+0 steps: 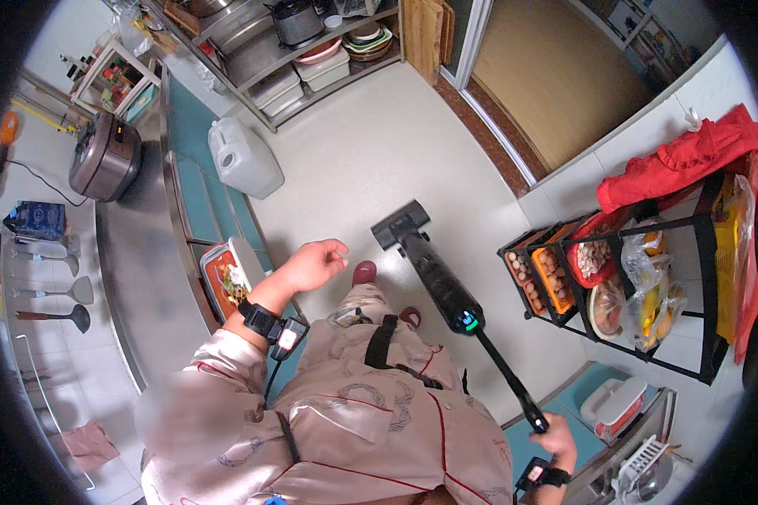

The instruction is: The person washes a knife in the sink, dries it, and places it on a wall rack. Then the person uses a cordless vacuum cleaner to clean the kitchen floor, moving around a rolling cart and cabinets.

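Note:
My right hand [554, 435] grips the end of the handle of a black cordless floor cleaner [445, 284]. Its long body slants away from me, with a small lit display [469, 320] near the handle tube. The wide floor head [400, 225] rests on the pale floor [354, 164] ahead of my feet. My left hand [319, 262] hangs in the air left of the cleaner, holding nothing, its fingers loosely bent and apart. Below it is one of my dark red shoes [364, 273]; the other shoe [410, 317] is close to the cleaner's body.
A white plastic jug [245, 158] stands by the teal cabinets at left. Right of the cleaner is a black rack [707, 303] with eggs, garlic and bagged fruit. Metal shelving [252, 82] stands ahead, beside a sliding door track [499, 136]. A steel counter [142, 252] bears a rice cooker [104, 158].

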